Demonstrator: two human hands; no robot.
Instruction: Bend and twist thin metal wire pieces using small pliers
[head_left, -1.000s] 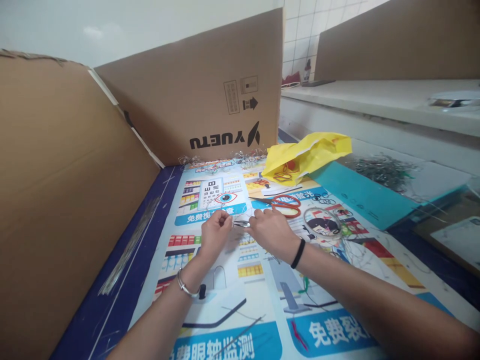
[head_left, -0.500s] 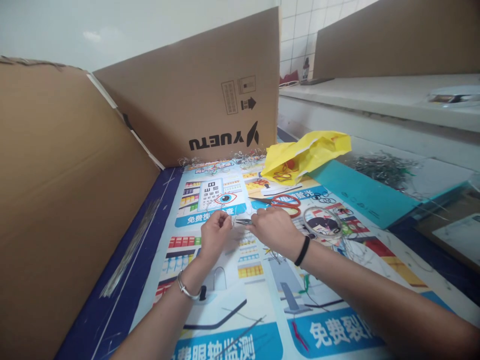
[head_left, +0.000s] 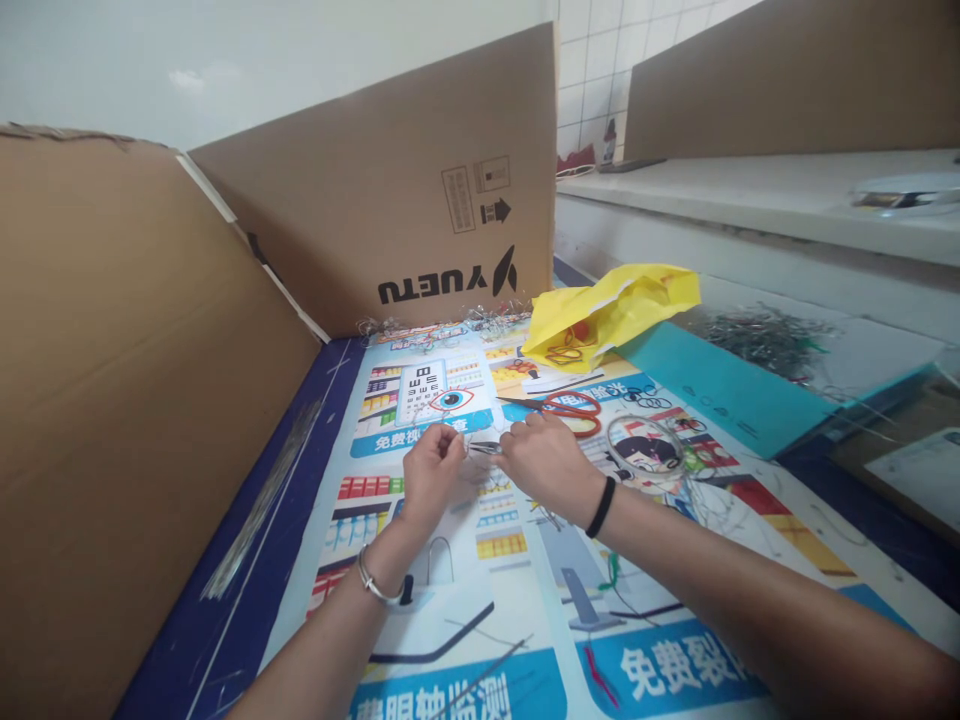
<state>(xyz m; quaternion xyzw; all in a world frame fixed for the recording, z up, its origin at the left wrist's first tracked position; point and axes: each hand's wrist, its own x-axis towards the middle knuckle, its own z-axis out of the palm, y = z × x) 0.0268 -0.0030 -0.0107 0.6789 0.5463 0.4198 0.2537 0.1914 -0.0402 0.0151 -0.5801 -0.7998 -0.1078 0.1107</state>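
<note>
My right hand is closed around a pair of pliers, whose narrow jaws point left toward my other hand. My left hand pinches a thin wire close to the plier tips; the wire is too fine to follow fully. Just beyond my right hand lie scissors with orange-red handles, blades pointing left. A coil of wire rests to the right of that hand. Both hands are above a printed sheet covering the table.
Cardboard panels stand at the back and left. Straight wires lie along the left edge. A yellow bag sits behind the scissors, with a teal folder and a wire heap to its right.
The pliers and my right hand have shifted very slightly left toward my left hand. The camera view has moved a little; the grips look the same.
</note>
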